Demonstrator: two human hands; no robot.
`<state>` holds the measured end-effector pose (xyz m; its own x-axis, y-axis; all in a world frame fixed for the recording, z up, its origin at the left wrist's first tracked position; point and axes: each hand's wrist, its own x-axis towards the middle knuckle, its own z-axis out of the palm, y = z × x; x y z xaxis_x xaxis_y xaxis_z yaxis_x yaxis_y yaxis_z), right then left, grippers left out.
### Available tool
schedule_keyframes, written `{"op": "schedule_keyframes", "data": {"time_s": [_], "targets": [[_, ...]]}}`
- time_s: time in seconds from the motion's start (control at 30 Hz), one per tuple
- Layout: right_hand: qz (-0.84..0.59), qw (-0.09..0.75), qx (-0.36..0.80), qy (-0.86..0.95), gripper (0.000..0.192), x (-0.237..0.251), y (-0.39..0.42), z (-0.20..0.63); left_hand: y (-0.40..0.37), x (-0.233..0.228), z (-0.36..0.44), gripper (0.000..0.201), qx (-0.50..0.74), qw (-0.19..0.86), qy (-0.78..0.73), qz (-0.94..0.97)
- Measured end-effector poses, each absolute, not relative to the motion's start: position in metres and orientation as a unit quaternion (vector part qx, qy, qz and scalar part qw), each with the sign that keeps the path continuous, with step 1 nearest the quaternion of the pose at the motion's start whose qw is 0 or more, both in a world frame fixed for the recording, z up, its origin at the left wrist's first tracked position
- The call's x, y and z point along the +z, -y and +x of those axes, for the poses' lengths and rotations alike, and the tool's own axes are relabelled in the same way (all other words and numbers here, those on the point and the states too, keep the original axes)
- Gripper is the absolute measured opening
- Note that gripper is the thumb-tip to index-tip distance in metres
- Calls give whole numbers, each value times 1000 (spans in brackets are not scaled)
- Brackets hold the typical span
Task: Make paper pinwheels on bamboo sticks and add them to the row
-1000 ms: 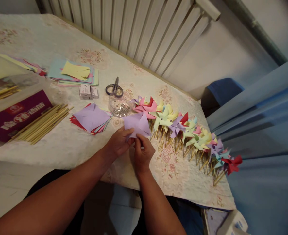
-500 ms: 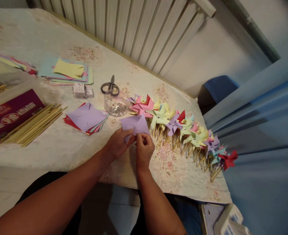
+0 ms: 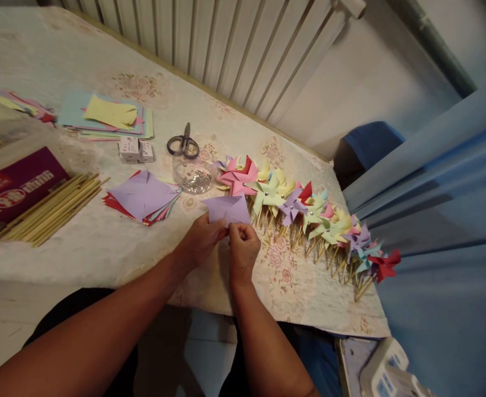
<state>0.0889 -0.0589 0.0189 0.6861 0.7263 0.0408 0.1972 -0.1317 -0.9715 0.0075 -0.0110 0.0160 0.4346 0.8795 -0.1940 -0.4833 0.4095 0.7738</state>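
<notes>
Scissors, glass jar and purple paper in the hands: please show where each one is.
scissors (image 3: 182, 144), head view, on the handles.
glass jar (image 3: 193, 175), head view, on its side wall.
purple paper (image 3: 227, 209), head view, on its flat middle.

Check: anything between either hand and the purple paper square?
Nothing visible. The left hand and right hand both pinch the near edge of the purple paper square directly, above the floral tablecloth.

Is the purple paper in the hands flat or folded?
Folded, partly: the purple paper shows creases, and both the left hand and right hand pinch its lower edge.
</notes>
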Motion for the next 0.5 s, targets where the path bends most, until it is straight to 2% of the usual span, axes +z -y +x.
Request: {"op": "schedule_keyframes", "data": {"time_s": [0.5], "targets": [[-712,571,245,329,23,26,63,89,11,19,7,14,458,785,-306,283]]}}
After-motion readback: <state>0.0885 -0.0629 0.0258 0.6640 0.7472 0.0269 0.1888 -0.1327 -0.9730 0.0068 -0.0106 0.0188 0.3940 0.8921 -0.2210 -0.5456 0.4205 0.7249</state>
